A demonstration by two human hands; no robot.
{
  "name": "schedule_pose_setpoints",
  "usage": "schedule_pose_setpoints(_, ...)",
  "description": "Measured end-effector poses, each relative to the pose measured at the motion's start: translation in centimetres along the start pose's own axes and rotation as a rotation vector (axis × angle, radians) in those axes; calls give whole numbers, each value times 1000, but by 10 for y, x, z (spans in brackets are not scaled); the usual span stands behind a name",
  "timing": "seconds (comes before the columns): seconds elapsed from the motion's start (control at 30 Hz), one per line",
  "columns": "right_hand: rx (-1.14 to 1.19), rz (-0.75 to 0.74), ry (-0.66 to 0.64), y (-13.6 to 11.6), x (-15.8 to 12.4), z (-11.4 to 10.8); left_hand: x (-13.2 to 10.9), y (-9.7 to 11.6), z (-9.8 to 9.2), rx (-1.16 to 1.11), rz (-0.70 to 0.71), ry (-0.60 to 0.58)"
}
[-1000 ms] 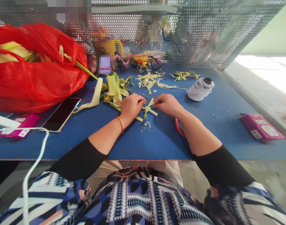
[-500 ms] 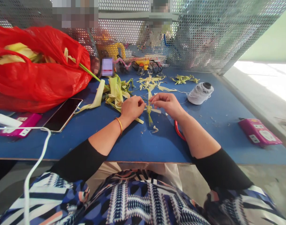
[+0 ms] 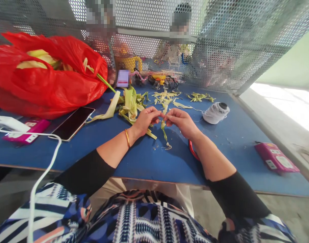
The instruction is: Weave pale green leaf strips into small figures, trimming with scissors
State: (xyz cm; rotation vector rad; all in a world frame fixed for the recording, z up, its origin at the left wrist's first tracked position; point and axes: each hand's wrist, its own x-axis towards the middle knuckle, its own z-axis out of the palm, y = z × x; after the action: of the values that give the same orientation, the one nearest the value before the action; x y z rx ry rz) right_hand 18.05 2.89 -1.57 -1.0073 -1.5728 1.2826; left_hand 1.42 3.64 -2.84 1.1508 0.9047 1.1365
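Between my two hands is a narrow, knotted piece of corn husk (image 3: 163, 126), pale above and greener at its lower end. My left hand (image 3: 145, 120), with a gold bracelet at the wrist, is closed in a pinch at its upper part. From the other side my right hand (image 3: 181, 122) pinches the same spot, and the fingertips meet and partly hide the husk. Loose husks (image 3: 130, 104) lie beyond my left hand, and thin husk strips (image 3: 165, 98) behind the fingers. A spool of white thread (image 3: 213, 114) stands to the right, its thread trailing toward the strips.
A red plastic bag (image 3: 75, 87) of husks fills the left, near a phone (image 3: 72, 124) and a pink packet (image 3: 34, 130). A red handle (image 3: 193, 150) lies beside my right forearm. Another pink packet (image 3: 276, 158) sits right. A perforated metal screen (image 3: 149, 44) borders the blue table (image 3: 149, 165).
My fingers have come together on the knotted husk, which now hangs more lengthwise toward me. The whole view has shifted slightly; the bag, spool and packets stay on the table.
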Motion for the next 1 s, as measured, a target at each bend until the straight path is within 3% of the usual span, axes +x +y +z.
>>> schedule_pose_setpoints(0.17, -87, -50, 21, 4, 2, 2, 1, -3, 0, 111, 65, -46)
schedule_pose_setpoints(0.3, -118, -89, 67, 5, 1, 5, 2, -4, -1, 178, 108, -3)
schedule_pose_setpoints(0.43, -35, -91, 105, 2, -1, 9, 0, -2, 1, 264, 292, 47)
schedule_pose_setpoints(0.53, 3, -66, 64, 0, -3, 13, -2, -2, 3, 285, 388, 46)
schedule_pose_setpoints(0.67, -7, 17, 52, -3, -5, 14, -5, -2, 6, 235, 306, 79)
schedule_pose_setpoints(0.83, 108, 48, 200, -3, -4, 10, -12, 3, 8, 169, 185, 188)
schedule_pose_setpoints(1.0, 141, 3, 340, -1, -2, 8, -18, 0, 12, 164, 99, 114)
